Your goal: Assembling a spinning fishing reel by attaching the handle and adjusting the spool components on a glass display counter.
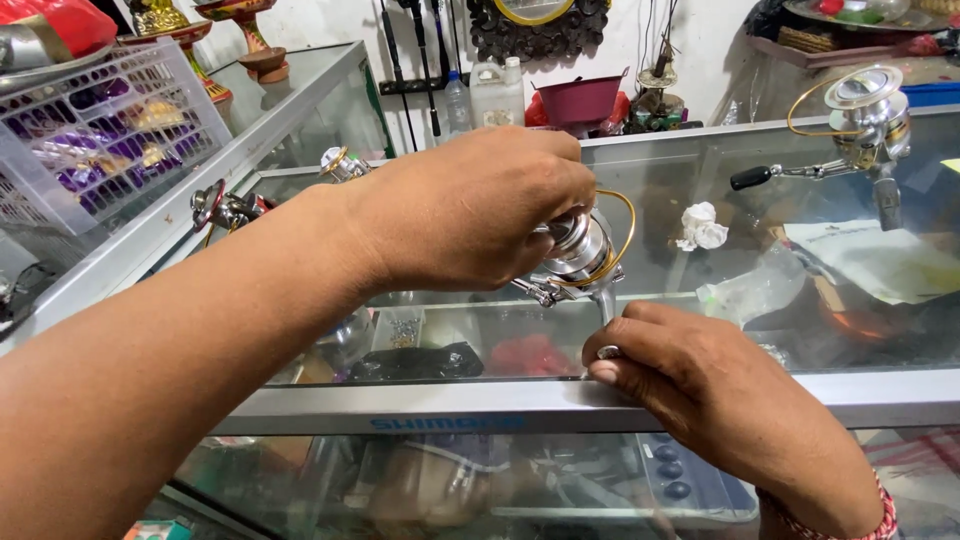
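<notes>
A silver fishing reel [585, 258] with a gold bail wire stands on the glass counter top [660, 180]. My left hand [470, 205] covers its upper part from the left, fingers wrapped on the spool. My right hand [700, 385] lies at the counter's near metal edge [420, 405], thumb and forefinger pinching the reel's foot at its lower end. Much of the reel is hidden behind my left hand.
A second silver and gold reel [860, 125] with a black handle knob stands at the far right. A crumpled white paper [700, 226], a sheet of paper [880, 260], a white basket [100, 135] at left and bottles [495, 92] behind are also here.
</notes>
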